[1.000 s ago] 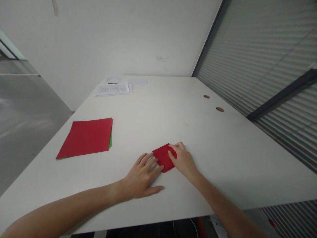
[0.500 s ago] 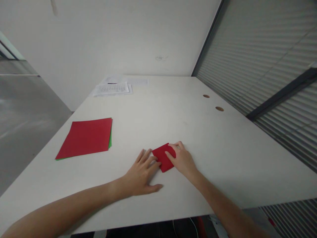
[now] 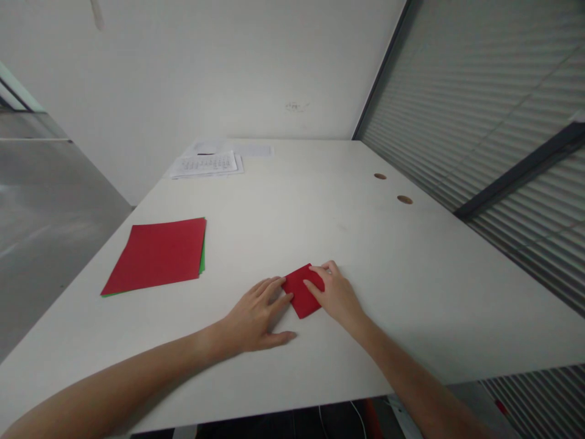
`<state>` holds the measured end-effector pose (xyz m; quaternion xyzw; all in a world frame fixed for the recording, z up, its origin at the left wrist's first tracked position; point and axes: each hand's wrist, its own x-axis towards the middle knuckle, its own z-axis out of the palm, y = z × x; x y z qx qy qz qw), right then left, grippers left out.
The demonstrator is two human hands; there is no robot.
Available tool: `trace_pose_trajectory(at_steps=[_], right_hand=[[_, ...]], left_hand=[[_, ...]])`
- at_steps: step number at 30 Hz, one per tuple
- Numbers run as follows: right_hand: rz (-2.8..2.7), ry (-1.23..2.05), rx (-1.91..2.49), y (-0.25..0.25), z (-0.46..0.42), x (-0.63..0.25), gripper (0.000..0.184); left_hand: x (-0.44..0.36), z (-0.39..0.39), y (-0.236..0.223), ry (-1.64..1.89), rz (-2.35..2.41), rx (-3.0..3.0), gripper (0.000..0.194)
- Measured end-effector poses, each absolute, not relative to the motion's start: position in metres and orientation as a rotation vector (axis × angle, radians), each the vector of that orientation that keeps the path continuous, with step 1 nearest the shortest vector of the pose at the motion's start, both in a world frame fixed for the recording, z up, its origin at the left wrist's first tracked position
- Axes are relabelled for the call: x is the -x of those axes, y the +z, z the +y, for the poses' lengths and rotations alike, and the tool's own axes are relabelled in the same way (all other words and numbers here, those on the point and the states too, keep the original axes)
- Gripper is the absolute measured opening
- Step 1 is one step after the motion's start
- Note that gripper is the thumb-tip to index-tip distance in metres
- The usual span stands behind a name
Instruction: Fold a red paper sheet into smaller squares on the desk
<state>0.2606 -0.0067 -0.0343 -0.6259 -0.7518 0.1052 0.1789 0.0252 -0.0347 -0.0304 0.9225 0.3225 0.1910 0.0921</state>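
A small red square of folded paper [image 3: 301,292] lies on the white table between my two hands. My left hand [image 3: 256,314] rests palm down at its left edge. Its fingers are stretched out, with some fingertips touching the paper's edge, and the thumb lies apart on the table. My right hand [image 3: 336,291] is curled over the right side of the paper, thumb on top and fingers around the far right corner. That hand covers the paper's right edge.
To the left lies a stack of large red sheets [image 3: 158,253] with a green sheet [image 3: 202,259] showing beneath. White printed papers [image 3: 208,164] sit at the table's far left. Two round holes [image 3: 404,199] pierce the table near the blinds [image 3: 479,110] on the right.
My left hand has shifted slightly, its fingers drawing closer together along the paper's left edge. My right hand and the folded paper have hardly moved.
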Motion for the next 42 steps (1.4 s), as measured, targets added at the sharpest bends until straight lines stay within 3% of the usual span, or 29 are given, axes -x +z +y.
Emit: trace_pose_trajectory(at_steps=[18, 31, 42], right_hand=[[-2.141, 0.275, 1.773, -0.0335, -0.0061, -0.2609, 0.036], [-2.128, 0.315, 1.759, -0.0327, -0.0052, -0.2605, 0.034], [-2.127, 0.345, 1.774, -0.0312, -0.0043, -0.2600, 0.034]], left_hand=[[-0.0239, -0.0278, -0.0258, 0.459, 1.029, -2.730, 0.056], [-0.0262, -0.0299, -0.0312, 0.555, 1.173, -2.718, 0.055], [-0.0273, -0.0277, -0.0235, 0.582, 1.201, -2.604, 0.043]])
